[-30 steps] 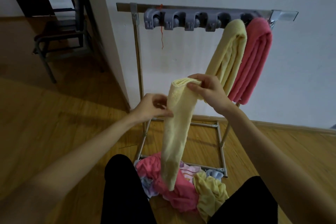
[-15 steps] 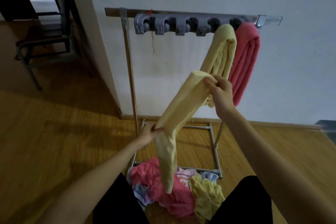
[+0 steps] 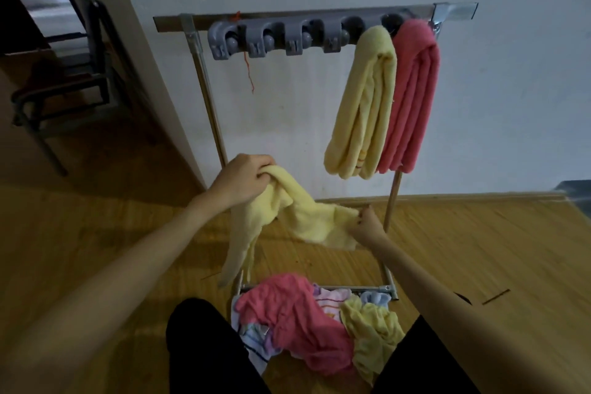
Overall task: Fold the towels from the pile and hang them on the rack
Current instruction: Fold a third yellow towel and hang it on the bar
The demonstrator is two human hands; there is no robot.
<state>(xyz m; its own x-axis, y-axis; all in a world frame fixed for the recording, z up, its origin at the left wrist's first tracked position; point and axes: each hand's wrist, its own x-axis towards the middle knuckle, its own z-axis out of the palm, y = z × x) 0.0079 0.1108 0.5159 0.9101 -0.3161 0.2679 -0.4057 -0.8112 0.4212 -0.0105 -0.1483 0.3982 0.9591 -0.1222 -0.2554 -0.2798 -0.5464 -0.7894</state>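
Yellow cloth is in both your hands: the yellow towel (image 3: 297, 221) sags between them in front of the rack (image 3: 204, 73), with one end hanging down at the left. Your left hand (image 3: 244, 181) has its fingers curled closed over a bunched part of the towel. Your right hand (image 3: 367, 227) pinches the other edge with fingers pressed together, lower and just beside the right post of the rack.

Above, a folded yellow towel (image 3: 361, 105) and a folded pink towel (image 3: 412, 99) hang side by side, touching, at the right end of the grey hook bar (image 3: 275, 38). The pile (image 3: 307, 323) of pink, yellow and striped towels lies on the wooden floor (image 3: 479, 249) at the base of the rack, between your knees. A dark chair (image 3: 64, 83) stands at the left, past the corner of the white wall (image 3: 511, 73).
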